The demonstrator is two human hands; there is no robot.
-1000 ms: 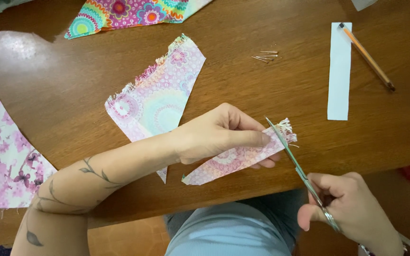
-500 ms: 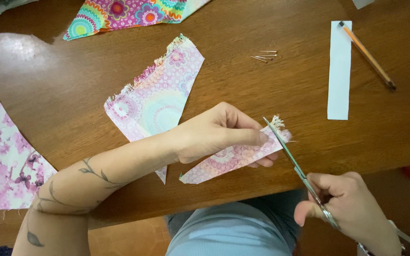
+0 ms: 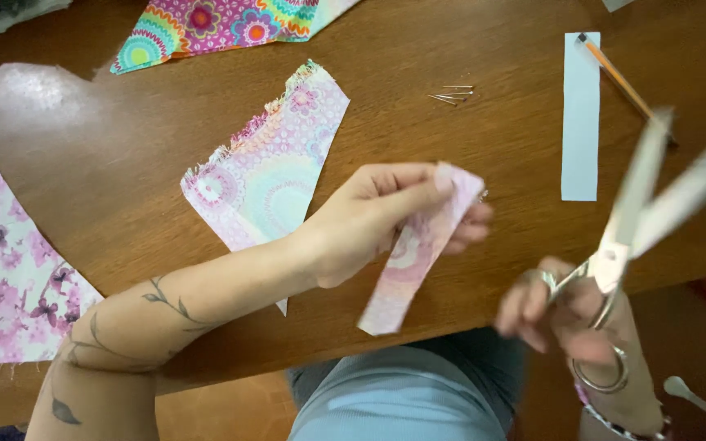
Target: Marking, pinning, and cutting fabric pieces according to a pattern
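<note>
Head view looks down on a brown wooden table (image 3: 451, 49) that fills most of the frame. Far out beyond the left forearm, a pink floral cloth (image 3: 2, 269) lies at the table's edge, and a bright multicoloured fabric (image 3: 222, 24) sits well beyond the left hand. Just past the left wrist rests a pale patterned fabric piece (image 3: 267, 171) with a frayed edge. The left hand (image 3: 377, 224) pinches a narrow fabric strip (image 3: 414, 253) between thumb and fingers, the strip hanging down toward the table's near edge. The right hand (image 3: 569, 314), blurred, grips a pair of scissors (image 3: 639, 220) whose blades seem spread wide apart, pointing away from the body. Beyond the scissors lie a pale blue paper strip (image 3: 580, 114) and an orange pencil (image 3: 614, 77). Several pins (image 3: 453, 94) lie beyond the left fingertips.
</note>
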